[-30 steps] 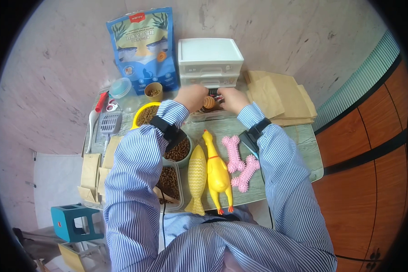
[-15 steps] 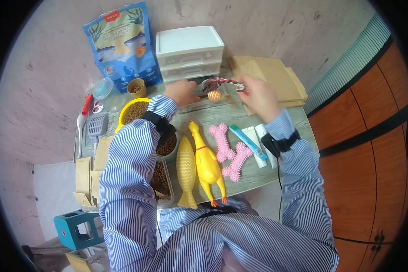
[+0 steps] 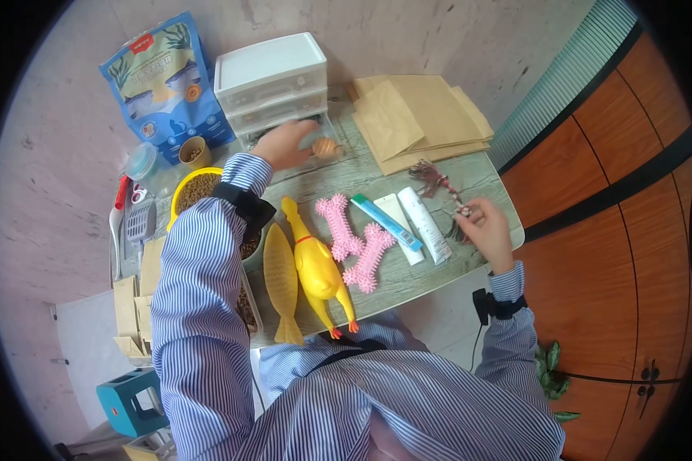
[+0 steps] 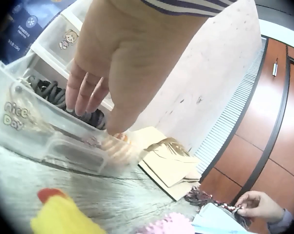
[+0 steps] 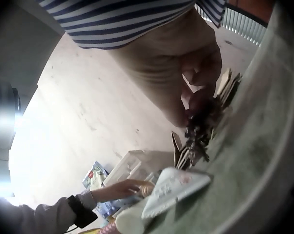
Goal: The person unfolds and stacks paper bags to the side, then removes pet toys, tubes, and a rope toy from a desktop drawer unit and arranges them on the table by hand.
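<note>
Since a second ago the right hand (image 3: 486, 228) has swung away from the open drawer, carrying the rope toy (image 3: 440, 190) out to the table's right edge, where its fingers pinch the toy's near end while the rest of the knotted cord lies across the wood towards the paper bags (image 3: 415, 115). The left hand (image 3: 286, 144) has stayed at the clear drawer (image 4: 44, 134) pulled out of the white drawer unit (image 3: 273, 81); its fingers hang straight and relaxed over the drawer's contents, gripping nothing, with dark hair ties beneath the fingertips and a small orange ball (image 3: 327, 147) just beside the thumb. Between the two hands, on the wooden table (image 3: 469, 169), lie three tubes (image 3: 410, 223) side by side, then two pink spiky bone toys (image 3: 355, 243), a yellow rubber chicken (image 3: 319, 273) and a yellow fish toy (image 3: 281, 282). Under the left sleeve sits a yellow bowl of kibble (image 3: 194, 188). Further back, a blue pet food bag (image 3: 165, 77) leans against the wall, with a small cup of kibble (image 3: 194, 152) in front of it and a grey scoop (image 3: 139, 222) at the far left.
</note>
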A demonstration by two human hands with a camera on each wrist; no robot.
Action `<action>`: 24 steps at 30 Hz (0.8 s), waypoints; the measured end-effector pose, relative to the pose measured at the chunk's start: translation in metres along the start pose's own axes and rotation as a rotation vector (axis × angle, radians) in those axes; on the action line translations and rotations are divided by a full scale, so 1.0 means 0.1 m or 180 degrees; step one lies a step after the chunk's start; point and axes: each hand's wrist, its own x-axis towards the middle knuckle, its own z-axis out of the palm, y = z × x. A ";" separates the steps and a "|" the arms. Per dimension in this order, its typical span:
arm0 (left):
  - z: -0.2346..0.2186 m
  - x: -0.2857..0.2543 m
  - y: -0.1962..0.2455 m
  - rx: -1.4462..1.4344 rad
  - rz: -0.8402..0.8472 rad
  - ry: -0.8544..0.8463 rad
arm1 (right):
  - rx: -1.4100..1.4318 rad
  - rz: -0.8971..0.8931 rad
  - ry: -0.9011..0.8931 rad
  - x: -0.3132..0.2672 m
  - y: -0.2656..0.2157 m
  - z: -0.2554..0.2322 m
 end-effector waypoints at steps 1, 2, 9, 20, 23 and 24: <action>0.04 0.03 0.02 -0.0176 0.0227 -0.0011 | 0.0056 0.0061 -0.0070 -0.08 -0.01 0.05; 0.06 0.08 0.05 -0.0196 0.0112 -0.0237 | -0.0235 -0.0041 -0.0062 -0.13 -0.01 0.09; 0.13 0.22 -0.04 -0.0384 0.0076 -0.0303 | -0.0977 -0.0083 -0.0255 -0.25 -0.18 -0.05; 0.00 0.13 -0.13 -0.0400 -0.0009 0.0332 | 0.0952 -0.0302 -0.0477 -0.03 -0.65 0.12; -0.06 0.16 -0.22 0.0041 0.0077 0.0173 | 0.1169 -0.0364 -0.0511 0.06 -0.73 0.18; -0.07 0.18 -0.23 0.0043 0.0077 0.0182 | 0.1167 -0.0373 -0.0510 0.08 -0.72 0.19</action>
